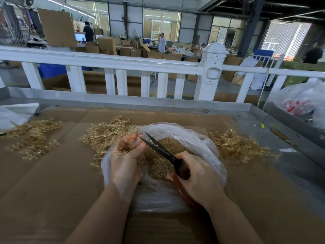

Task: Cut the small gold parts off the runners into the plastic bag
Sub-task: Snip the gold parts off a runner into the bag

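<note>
Over the plastic bag [207,147] of gold parts [158,164], left hand [126,155] pinching a runner [131,142], right hand [197,178] gripping scissors [161,150], blades apart, runner piles [105,134] beside the bag

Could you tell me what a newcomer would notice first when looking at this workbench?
Most likely the two hands at the centre: the left hand holds a gold runner over the open plastic bag, and the right hand works dark scissors with open blades pointed at it. Next, the bag's heap of cut gold parts, and the tangled runner piles spread over the cardboard-covered table on either side.
</note>
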A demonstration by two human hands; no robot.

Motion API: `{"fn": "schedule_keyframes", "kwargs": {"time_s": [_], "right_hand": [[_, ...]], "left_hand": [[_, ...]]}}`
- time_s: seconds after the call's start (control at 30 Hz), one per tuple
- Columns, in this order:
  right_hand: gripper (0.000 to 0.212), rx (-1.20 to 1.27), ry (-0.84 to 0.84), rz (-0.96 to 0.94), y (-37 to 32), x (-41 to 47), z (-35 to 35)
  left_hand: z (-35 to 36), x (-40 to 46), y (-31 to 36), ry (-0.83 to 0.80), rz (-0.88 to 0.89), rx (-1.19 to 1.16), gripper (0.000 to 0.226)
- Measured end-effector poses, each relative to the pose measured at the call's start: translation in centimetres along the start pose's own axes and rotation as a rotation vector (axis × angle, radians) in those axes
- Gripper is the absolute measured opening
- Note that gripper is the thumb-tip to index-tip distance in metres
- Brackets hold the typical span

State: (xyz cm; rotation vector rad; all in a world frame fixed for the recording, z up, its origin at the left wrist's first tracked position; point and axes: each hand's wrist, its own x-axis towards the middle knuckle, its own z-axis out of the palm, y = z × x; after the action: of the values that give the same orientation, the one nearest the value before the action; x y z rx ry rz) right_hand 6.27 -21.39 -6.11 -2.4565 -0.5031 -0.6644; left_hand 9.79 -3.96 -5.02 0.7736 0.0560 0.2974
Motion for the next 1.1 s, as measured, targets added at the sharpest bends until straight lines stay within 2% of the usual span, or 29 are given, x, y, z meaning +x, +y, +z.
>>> {"fn": "schedule_keyframes", "kwargs": {"time_s": [0.2, 0.4, 0.53, 0.8, 0.87, 1.0, 1.1], "right_hand": [[0.044, 0.012, 0.025, -0.003, -0.2, -0.12, -0.12], [0.045, 0.037, 0.081, -0.017, -0.42, -0.08, -0.14], [0.041, 0.043, 0.075, -0.027, -0.47, -0.11, -0.09], [0.042, 0.077, 0.067, -0.008, -0.38, -0.03, -0.15], [0.041, 0.08, 0.067, -0.001, -0.34, -0.05, -0.16], [0.042, 0.08, 0.077, 0.012, -0.39, -0.08, -0.17], [0.043, 0.077, 0.077, 0.009, -0.41, -0.09, -0.19]], "left_hand": [[-0.17, 0.24, -0.23, 0.006, -0.066, -0.088, 0.033], [0.13, 0.04, -0.47, -0.069, -0.041, -0.116, 0.053], [0.07, 0.1, -0.45, -0.006, -0.034, -0.124, 0.047], [0.34, -0.19, -0.2, -0.018, -0.087, -0.154, 0.024], [0.4, -0.3, -0.14, -0.023, -0.117, -0.211, 0.025], [0.43, -0.38, -0.18, 0.001, -0.124, -0.223, 0.042], [0.47, -0.27, -0.23, 0.007, -0.103, -0.218, 0.036]]}}
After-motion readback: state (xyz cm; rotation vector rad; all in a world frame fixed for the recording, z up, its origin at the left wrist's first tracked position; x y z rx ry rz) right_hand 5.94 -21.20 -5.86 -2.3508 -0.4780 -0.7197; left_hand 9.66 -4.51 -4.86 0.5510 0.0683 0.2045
